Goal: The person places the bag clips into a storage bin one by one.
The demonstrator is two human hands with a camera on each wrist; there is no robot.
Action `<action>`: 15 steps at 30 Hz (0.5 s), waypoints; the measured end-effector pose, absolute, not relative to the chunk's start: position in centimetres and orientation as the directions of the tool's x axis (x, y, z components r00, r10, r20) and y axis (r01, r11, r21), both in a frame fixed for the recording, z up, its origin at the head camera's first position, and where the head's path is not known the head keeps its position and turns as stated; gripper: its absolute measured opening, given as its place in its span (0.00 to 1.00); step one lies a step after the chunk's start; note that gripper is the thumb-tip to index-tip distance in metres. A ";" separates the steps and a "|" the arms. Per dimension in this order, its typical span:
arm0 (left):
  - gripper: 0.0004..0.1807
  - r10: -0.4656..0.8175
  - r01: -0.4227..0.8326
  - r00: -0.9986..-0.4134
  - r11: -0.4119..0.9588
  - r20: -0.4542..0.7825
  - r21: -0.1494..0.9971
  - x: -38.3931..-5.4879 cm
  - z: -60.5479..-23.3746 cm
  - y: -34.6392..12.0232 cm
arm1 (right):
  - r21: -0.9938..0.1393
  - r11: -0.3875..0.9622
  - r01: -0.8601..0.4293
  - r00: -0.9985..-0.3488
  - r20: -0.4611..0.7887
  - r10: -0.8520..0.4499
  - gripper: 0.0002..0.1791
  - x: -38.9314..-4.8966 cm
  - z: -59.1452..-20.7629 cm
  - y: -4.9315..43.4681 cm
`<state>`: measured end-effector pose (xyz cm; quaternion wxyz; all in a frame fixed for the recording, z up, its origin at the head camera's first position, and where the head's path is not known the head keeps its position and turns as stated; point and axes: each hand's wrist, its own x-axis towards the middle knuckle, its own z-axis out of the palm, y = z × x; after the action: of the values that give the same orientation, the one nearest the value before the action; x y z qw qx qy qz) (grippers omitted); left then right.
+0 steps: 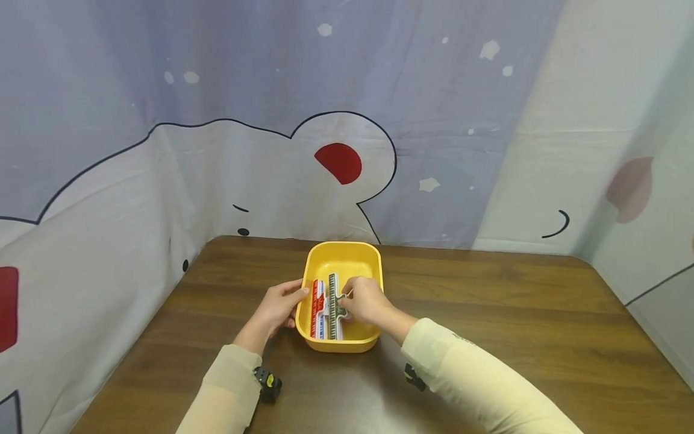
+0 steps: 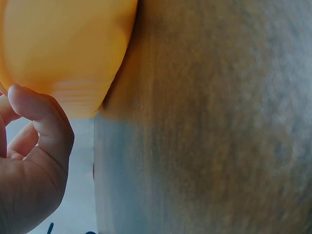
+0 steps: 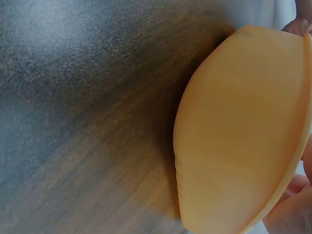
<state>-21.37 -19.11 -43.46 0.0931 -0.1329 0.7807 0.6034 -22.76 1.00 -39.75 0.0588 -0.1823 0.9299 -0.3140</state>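
A yellow plastic bin (image 1: 345, 346) stands on the table. My left hand (image 1: 275, 306) grips its left rim; in the left wrist view the thumb lies against the outside of the yellow wall (image 2: 63, 53). Inside, toward the left, long clips lie side by side: a red one (image 1: 314, 313), a blue-and-white one (image 1: 321, 328) next to it, and a dark green one with piano-key stripes (image 1: 332, 322). My right hand (image 1: 367, 300) reaches into the bin and pinches the green clip at its handle. In the right wrist view, the bin's wall hides most of that hand.
The brown wooden table (image 1: 488, 337) extends around the bin on both sides. A printed curtain (image 1: 260, 175) hangs behind it and along the sides. A small black device (image 1: 268, 384) is strapped at the left wrist, another (image 1: 415, 378) at the right.
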 end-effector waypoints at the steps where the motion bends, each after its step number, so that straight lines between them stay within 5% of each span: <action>1: 0.27 -0.098 -0.322 -0.947 0.235 -0.307 0.917 -21.4 -43.4 -19.1 | -0.604 0.737 -0.303 -0.927 0.007 -0.376 0.09 -22.7 -39.8 1.0; 15: 0.27 -0.098 -0.314 -0.949 0.256 -0.298 0.914 -21.3 -43.3 -19.1 | -0.615 0.744 -0.261 -0.931 -0.043 -0.362 0.13 -22.5 -39.9 0.4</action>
<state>-21.29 -19.12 -43.33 0.0906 -0.1306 0.7874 0.5956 -22.46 0.36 -39.92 0.0800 -0.1676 0.9303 -0.3162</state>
